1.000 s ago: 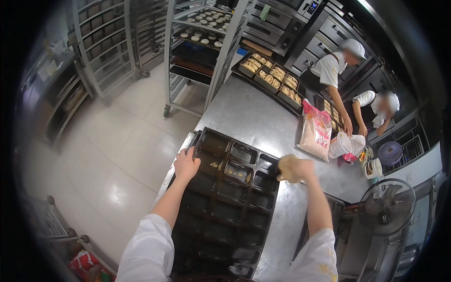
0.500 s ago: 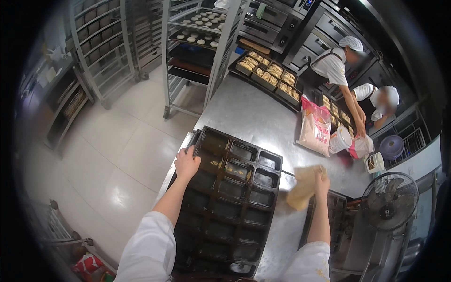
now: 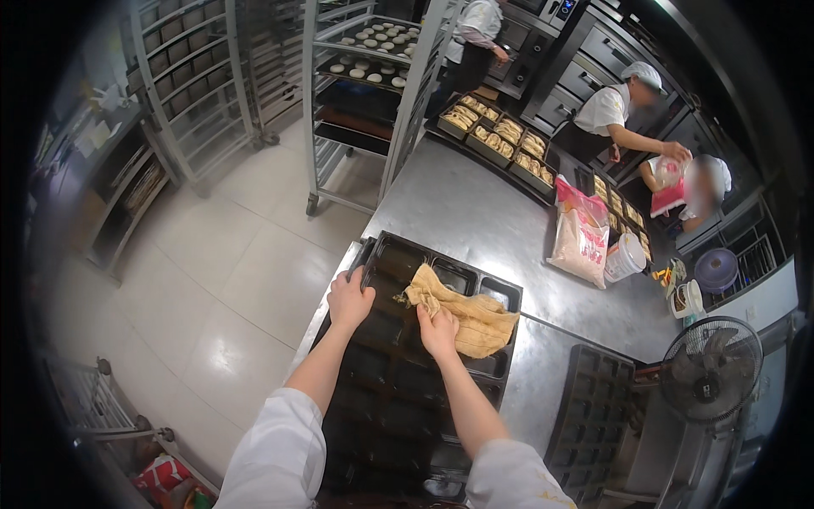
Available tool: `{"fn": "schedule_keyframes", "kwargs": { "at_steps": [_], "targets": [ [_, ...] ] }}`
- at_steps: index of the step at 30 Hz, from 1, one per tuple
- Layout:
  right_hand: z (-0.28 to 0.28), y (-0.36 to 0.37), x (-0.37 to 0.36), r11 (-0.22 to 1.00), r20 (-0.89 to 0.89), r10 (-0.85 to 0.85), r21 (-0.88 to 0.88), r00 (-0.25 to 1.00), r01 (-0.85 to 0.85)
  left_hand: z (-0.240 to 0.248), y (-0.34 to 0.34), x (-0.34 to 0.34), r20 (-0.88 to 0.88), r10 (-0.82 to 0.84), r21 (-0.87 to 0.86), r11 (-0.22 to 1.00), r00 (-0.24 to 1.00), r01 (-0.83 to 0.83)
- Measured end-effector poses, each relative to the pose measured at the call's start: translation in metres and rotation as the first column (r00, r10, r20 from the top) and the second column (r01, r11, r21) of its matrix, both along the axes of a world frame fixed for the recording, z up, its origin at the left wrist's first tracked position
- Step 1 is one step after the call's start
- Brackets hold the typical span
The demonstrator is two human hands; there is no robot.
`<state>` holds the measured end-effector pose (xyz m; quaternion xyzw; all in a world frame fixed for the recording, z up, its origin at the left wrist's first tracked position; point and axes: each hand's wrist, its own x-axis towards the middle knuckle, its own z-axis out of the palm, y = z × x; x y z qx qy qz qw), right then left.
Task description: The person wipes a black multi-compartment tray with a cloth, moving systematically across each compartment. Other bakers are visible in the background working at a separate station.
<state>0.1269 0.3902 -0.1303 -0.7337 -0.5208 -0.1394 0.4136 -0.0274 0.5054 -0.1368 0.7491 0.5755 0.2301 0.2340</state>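
A dark baking pan with rows of rectangular wells (image 3: 381,373) lies on the steel table in front of me. My left hand (image 3: 348,299) is closed around the pan's left rim near its far corner. In my right hand (image 3: 438,329) I grip a tan cloth (image 3: 483,327), bunched at the fingers and spread over the far-right wells. Some yellowish crumbs show beside the cloth's left end. The cloth hides the wells beneath it.
Right of the pan lies a second multi-well pan (image 3: 589,416). Beyond stand a pink-and-clear bag (image 3: 581,242), a white bucket (image 3: 625,257) and tins of twisted dough (image 3: 509,131). A black fan (image 3: 710,373) is at right, a tray rack (image 3: 314,110) far left. Co-workers stand near the ovens.
My right hand has brought the cloth left from beside the pan onto its far wells. My left hand keeps its hold. A co-worker has lifted a pink bag; another person appears behind the rack.
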Motion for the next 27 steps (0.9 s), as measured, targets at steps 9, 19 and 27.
{"fn": "schedule_keyframes", "kwargs": {
  "at_steps": [9, 19, 27],
  "targets": [
    [0.022, -0.015, 0.015, 0.888, -0.428, 0.087, -0.376, 0.900, -0.265, 0.004, 0.002, 0.001, -0.057, -0.004, 0.002, 1.000, 0.998, 0.004],
    [0.035, 0.023, -0.005, 0.684, -0.439, -0.355, -0.724, 0.825, -0.091, 0.002, 0.002, -0.006, -0.073, -0.021, 0.058, 0.998, 0.997, 0.025],
    [0.006, 0.021, -0.012, 0.834, -0.182, -0.339, -0.512, 0.923, 0.206, 0.004, -0.001, 0.003, -0.098, -0.015, 0.079, 0.997, 0.995, 0.023]
  ]
}}
